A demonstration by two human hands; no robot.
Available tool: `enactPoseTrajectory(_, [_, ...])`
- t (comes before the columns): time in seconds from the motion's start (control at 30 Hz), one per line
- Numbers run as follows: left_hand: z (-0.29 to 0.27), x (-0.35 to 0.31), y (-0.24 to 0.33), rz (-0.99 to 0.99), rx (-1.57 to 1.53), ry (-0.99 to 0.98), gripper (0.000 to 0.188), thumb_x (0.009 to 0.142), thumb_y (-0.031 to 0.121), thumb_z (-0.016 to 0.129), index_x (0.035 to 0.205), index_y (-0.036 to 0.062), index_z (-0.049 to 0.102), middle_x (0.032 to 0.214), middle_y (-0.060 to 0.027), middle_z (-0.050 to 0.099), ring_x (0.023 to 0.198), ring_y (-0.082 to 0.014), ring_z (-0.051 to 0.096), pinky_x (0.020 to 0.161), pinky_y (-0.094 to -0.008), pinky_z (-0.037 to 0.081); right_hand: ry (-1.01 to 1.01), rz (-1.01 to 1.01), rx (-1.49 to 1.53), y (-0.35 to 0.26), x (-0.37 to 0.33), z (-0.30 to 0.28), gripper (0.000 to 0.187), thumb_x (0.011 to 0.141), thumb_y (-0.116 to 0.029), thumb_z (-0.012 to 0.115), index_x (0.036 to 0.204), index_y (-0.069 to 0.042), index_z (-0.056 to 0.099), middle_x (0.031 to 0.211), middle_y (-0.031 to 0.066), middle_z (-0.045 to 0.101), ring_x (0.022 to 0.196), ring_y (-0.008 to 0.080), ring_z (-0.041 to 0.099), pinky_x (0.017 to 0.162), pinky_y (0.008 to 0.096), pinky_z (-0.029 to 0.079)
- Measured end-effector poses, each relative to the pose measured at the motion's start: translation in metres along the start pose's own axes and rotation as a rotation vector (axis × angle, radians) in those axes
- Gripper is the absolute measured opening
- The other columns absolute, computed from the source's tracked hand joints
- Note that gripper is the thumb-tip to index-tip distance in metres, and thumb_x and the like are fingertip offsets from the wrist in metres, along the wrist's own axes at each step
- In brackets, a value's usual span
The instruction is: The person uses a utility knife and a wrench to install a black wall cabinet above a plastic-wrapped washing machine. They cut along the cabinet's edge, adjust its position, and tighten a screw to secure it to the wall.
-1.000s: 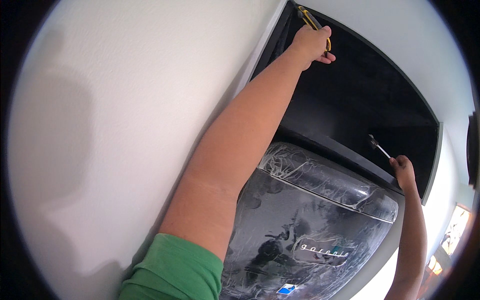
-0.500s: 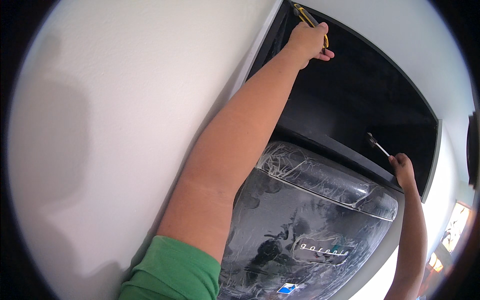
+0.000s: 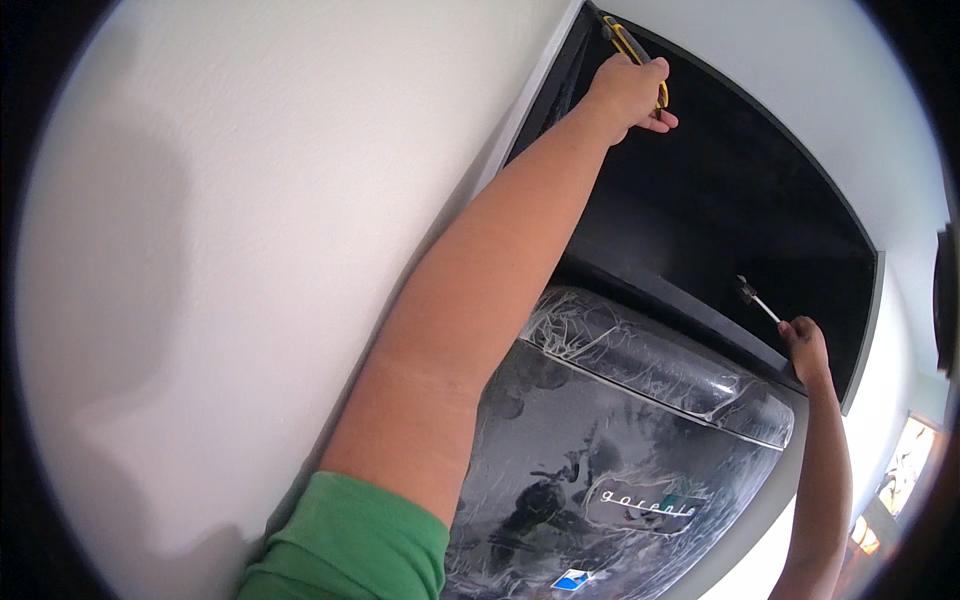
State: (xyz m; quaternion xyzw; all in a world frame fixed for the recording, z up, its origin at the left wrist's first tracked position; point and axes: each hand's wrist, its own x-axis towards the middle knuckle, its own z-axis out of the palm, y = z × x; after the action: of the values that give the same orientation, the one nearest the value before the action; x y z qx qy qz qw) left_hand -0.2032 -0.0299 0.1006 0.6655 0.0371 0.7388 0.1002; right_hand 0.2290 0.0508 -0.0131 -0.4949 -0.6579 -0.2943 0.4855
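My left hand (image 3: 630, 92), at the end of an outstretched arm, is closed around a yellow and dark grey utility knife (image 3: 626, 42). It is up at the top left corner of a black open cabinet box (image 3: 690, 165), and the knife's front end lies close to that corner. Whether the blade is out or touches the panel, I cannot tell. Lower down, by the box's bottom right edge, my right hand (image 3: 806, 350) grips a tool with a thin pale shaft and dark head (image 3: 752, 296). That head points up and left into the box; its exact kind is unclear.
Below the box stands a dark fridge (image 3: 560, 440) wrapped in wrinkled clear film, with a blue and white sticker (image 3: 573, 580). A pale wall (image 3: 250, 250) runs close along the left of my arm. Bright openings (image 3: 908, 465) show at the far right.
The whole view has shifted slightly, so the cabinet, fridge and hands sit a little lower in it. Both hands keep their grips, with little movement against the cabinet.
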Motion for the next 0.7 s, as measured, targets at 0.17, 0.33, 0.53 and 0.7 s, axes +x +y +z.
enactPoseTrajectory(0.17, [0.001, 0.0, 0.0, 0.013, -0.023, -0.019, 0.045, 0.102, 0.031, 0.053, 0.123, -0.0082, 0.043, 0.104, -0.0227, 0.057, 0.075, -0.0315, 0.073, 0.066, -0.0378, 0.064, 0.038, -0.029, 0.001, 0.004, 0.0, 0.002, 0.036, 0.093, -0.031, 0.067, 0.087, 0.005, 0.064, 0.081, 0.0175, 0.06, 0.076, 0.0283, 0.058, 0.072, 0.0396, 0.045])
enactPoseTrajectory(0.33, [0.001, 0.005, -0.004, 0.015, -0.04, -0.043, 0.047, 0.102, 0.03, 0.053, 0.126, -0.0098, 0.04, 0.106, -0.024, 0.056, 0.074, -0.0321, 0.072, 0.065, -0.0384, 0.064, 0.033, -0.03, -0.012, 0.008, 0.003, 0.003, 0.036, 0.093, -0.031, 0.067, 0.086, 0.005, 0.063, 0.077, 0.017, 0.058, 0.073, 0.0261, 0.056, 0.07, 0.039, 0.045])
enactPoseTrajectory(0.53, [0.001, 0.006, -0.006, 0.023, -0.047, -0.035, 0.049, 0.102, 0.029, 0.053, 0.127, -0.011, 0.04, 0.107, -0.025, 0.056, 0.073, -0.0325, 0.072, 0.064, -0.0382, 0.064, -0.036, 0.026, -0.055, 0.006, 0.006, 0.0, 0.034, 0.095, -0.031, 0.065, 0.095, 0.004, 0.067, 0.094, 0.0193, 0.064, 0.091, 0.0346, 0.064, 0.082, 0.0407, 0.048])
enactPoseTrajectory(0.7, [0.001, 0.005, -0.007, 0.033, -0.032, -0.024, 0.051, 0.102, 0.029, 0.053, 0.129, -0.0114, 0.039, 0.107, -0.0251, 0.057, 0.074, -0.0324, 0.073, 0.064, -0.0374, 0.064, -0.025, 0.029, -0.033, 0.008, 0.007, 0.003, 0.035, 0.095, -0.031, 0.065, 0.093, 0.004, 0.066, 0.093, 0.0194, 0.063, 0.09, 0.0362, 0.063, 0.081, 0.041, 0.047])
